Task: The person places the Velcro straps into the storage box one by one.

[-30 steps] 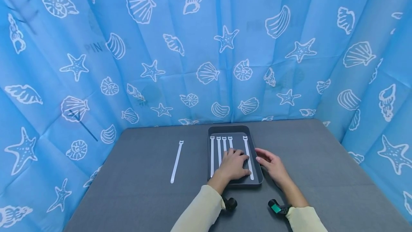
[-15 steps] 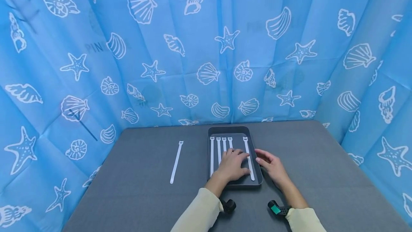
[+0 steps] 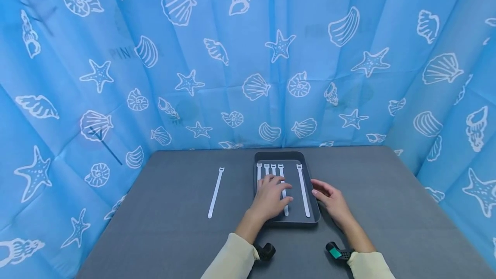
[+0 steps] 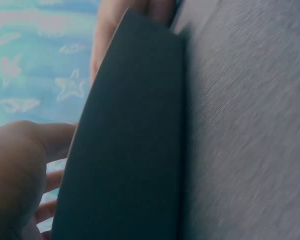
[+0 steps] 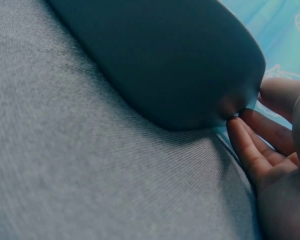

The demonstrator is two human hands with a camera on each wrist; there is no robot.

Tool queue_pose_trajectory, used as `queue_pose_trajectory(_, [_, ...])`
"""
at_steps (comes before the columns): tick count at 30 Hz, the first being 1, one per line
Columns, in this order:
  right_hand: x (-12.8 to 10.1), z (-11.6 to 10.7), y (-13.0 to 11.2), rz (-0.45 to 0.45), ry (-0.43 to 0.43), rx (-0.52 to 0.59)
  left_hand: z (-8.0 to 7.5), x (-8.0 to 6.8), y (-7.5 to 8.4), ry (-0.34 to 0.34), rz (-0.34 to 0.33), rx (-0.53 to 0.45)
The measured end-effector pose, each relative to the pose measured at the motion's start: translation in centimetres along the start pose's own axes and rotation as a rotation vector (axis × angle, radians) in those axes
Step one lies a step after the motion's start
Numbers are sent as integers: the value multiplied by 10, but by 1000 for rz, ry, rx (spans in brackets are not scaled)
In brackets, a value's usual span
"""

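A dark grey tray [image 3: 286, 155] sits mid-table and holds several white straps [image 3: 303, 190] laid lengthwise. My left hand [image 3: 271, 193] lies flat inside the tray, its straight fingers spread over the left group of straps. My right hand [image 3: 327, 195] rests on the table, and its relaxed fingers touch the tray's right outer wall. In the right wrist view those fingertips [image 5: 252, 150] meet the tray's rounded corner [image 5: 165, 60]. The left wrist view shows the tray's outer wall [image 4: 130, 150] and part of my left hand [image 4: 15, 170].
One more white strap [image 3: 215, 192] lies alone on the grey table [image 3: 174, 227], left of the tray. A blue curtain with shell and starfish prints [image 3: 248, 55] closes off the back and both sides. Black wrist cameras [image 3: 265, 251] sit at my cuffs.
My left hand has slid a little to the left inside the tray, away from the rightmost strap, uncovering a gap beside it. The right hand stays at the tray's edge.
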State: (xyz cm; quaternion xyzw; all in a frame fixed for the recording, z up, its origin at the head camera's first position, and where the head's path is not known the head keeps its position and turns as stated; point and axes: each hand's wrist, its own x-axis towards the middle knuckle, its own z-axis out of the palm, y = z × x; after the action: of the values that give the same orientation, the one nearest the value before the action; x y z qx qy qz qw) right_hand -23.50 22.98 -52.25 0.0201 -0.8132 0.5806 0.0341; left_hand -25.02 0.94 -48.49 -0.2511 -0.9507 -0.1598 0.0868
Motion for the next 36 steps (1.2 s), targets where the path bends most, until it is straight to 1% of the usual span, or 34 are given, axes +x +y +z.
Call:
queue_pose_trajectory(2, [0,-1,-1,1,-1,2,3,0,5,-32,40,18])
queue_pose_trajectory(5, [-1,-1,-1,5,-10,15,9,0,10,-80,77,43])
queue_pose_trajectory(8, [-1,-1,0,9,-18,27,15,2,13,-130,90,87])
queue_pose_trajectory(11, [-1,-1,1,4,-16,30,18,6,15,-174,95,136])
queue_pose_trajectory(15, [-1,-1,0,-4,-14,34,20,13,16,-217,103,154])
queue_pose_trajectory(22, [0,-2,2,-13,-16,47,26,19,18,-244,104,131])
queue_pose_trajectory(26, [0,-1,2,-3,-13,35,25,19,18,-252,104,126])
queue_pose_trajectory(36, [-1,-1,1,-13,-7,34,24,19,18,-259,105,126])
